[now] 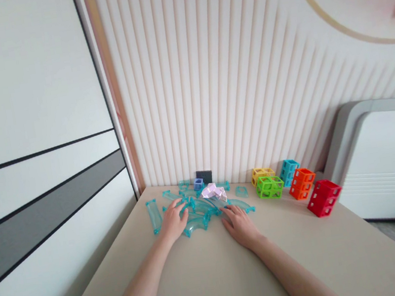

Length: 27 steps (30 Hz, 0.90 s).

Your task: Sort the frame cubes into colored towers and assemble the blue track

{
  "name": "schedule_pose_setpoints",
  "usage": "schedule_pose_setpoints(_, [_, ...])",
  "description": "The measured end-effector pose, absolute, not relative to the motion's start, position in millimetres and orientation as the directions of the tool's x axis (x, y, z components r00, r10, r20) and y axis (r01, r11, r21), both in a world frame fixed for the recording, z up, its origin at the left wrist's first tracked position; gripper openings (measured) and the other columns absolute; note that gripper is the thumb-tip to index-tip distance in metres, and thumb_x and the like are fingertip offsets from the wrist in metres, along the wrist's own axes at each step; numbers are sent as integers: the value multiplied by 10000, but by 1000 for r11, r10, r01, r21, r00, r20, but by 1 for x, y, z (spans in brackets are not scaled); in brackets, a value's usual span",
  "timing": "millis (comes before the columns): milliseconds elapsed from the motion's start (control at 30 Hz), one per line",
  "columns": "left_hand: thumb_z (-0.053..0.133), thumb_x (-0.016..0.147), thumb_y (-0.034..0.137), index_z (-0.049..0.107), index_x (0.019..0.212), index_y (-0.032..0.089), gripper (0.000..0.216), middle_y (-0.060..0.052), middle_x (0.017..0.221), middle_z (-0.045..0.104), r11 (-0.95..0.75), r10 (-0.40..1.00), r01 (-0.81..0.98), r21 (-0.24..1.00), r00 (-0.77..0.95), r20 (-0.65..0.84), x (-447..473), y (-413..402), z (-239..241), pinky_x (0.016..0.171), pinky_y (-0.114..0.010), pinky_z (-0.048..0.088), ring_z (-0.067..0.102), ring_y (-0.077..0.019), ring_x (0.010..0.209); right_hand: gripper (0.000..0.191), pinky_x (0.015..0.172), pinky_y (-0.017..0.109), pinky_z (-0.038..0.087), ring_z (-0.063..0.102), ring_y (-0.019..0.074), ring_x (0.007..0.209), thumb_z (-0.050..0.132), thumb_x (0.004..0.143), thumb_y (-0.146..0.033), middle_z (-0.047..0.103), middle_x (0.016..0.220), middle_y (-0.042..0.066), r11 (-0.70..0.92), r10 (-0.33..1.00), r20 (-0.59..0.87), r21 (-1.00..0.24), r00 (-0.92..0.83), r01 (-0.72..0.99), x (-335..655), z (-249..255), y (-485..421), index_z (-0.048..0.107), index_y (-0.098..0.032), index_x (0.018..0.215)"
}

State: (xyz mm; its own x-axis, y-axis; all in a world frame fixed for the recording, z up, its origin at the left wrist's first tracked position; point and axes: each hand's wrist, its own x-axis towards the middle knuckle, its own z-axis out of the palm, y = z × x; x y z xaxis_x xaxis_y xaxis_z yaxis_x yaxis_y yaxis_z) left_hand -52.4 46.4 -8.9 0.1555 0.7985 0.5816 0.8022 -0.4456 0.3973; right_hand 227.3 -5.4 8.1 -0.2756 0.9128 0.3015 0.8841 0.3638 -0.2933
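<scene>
Head cam: both hands are down on the beige table [210,276], in the pile of clear teal track pieces [202,212]. Left hand [173,222] lies flat, fingers spread on a curved piece [195,226], not gripping it. Right hand [240,226] rests open at the pile's right edge, holding nothing. Colored cube frames [293,184] sit further right of the pile. I'd pin one curve and slide, not lift.

Single head-worn view, looking forward and down over the table [210,276], close, facing the ribbed wall [233,87]
</scene>
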Motion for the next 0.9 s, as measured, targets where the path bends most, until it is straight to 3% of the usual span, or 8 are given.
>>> schedule_pose_setpoints(500, [480,937,308,672,1129,148,316,-174,1274,605,-414,601,762,498,-181,778,-68,45,17,1071,-494,496,598,-311,1229,430,1089,389,411,567,280,1238,523,950,-261,628,1326,142,356,918,291,-299,-271,885,228,8,-6,613,-190,1364])
schedule_pose_setpoints(667, [523,896,323,673,1081,144,298,-186,1277,585,-412,577,682,604,-318,753,-79,39,24,1013,-501,544,614,-325,1189,444,1086,384,412,569,278,1236,520,947,-256,632,1326,139,356,920,279,-294,-277,887,229,8,-6,606,-188,1377])
schedule_pose_setpoints(900, [551,891,397,688,1043,138,330,-159,1200,588,-442,614,580,684,-361,702,-77,40,22,872,-419,638,696,-265,1036,458,1090,372,401,565,267,1240,504,953,-263,629,1332,136,363,917,281,-287,-285,886,228,8,-5,596,-197,1397])
